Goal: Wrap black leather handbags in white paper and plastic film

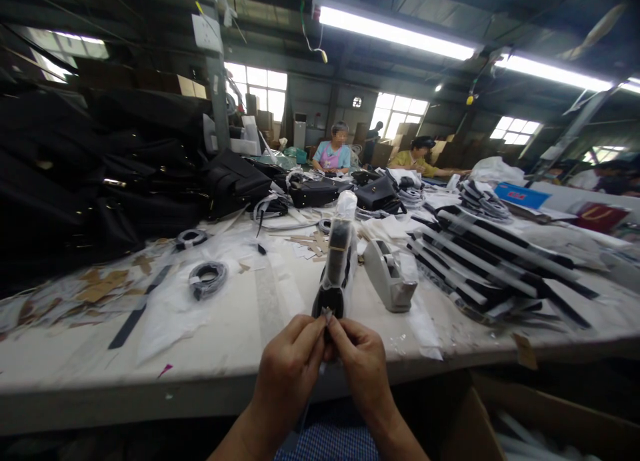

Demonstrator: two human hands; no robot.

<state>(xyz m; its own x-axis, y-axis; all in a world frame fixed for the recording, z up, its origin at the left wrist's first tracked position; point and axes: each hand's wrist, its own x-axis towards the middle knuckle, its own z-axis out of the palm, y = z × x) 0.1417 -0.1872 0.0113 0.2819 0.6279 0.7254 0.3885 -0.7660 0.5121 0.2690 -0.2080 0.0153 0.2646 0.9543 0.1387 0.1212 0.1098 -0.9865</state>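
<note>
Both my hands meet at the table's front edge, fingertips pinched together. My left hand (293, 354) and my right hand (361, 358) grip the near end of a narrow black piece (337, 244) in translucent white wrap, perhaps a bag seen edge-on. It stands upright and leans away from me. A small greyish tip shows between the thumbs; the rest of the pinch is hidden by my fingers. Just right of the wrapped piece stands a grey tape dispenser (393, 278). To the left, a wrapped coiled strap (207, 279) lies on white sheeting (175, 321).
Black bags (60, 174) are heaped at the left. Wrapped black-and-white strips (495, 261) are stacked at the right. Paper scraps (103, 284) litter the white table (220, 344). An open cardboard box (473, 421) sits below right. Two people (333, 156) work across the table.
</note>
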